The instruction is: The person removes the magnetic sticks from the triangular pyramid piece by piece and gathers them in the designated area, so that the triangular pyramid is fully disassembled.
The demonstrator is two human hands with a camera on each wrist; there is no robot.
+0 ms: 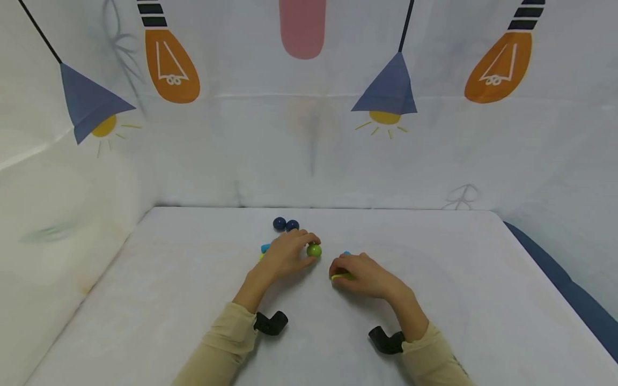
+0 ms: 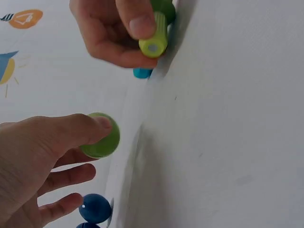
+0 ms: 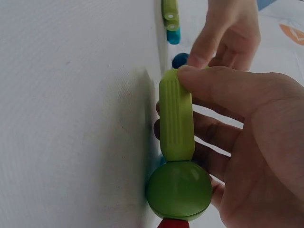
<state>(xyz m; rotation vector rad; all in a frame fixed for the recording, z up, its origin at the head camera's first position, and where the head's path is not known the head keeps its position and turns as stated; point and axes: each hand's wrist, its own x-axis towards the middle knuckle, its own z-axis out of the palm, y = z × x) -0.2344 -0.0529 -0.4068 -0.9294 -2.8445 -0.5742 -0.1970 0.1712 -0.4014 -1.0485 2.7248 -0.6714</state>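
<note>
My left hand [image 1: 288, 254] pinches a light green ball [image 1: 314, 251] between thumb and fingers; the left wrist view shows the ball [image 2: 102, 141] under the thumb. Across from it, my right hand [image 1: 367, 274] grips a yellow-green ribbed stick [image 3: 176, 116], thumb on one end and fingers behind. At the stick's other end sits a darker green ball [image 3: 179, 190], with a red piece [image 3: 174, 223] beyond it at the frame's edge. A bright blue piece [image 2: 142, 73] shows just past the right hand's fingers, mostly hidden.
Two dark blue balls [image 1: 279, 224] lie on the white table [image 1: 193, 300] beyond my left hand. Left of that hand, partly covered by it, are a blue piece [image 3: 173, 36] and yellow-green sticks [image 3: 170, 8]. A printed white curtain [image 1: 241, 150] hangs behind the table.
</note>
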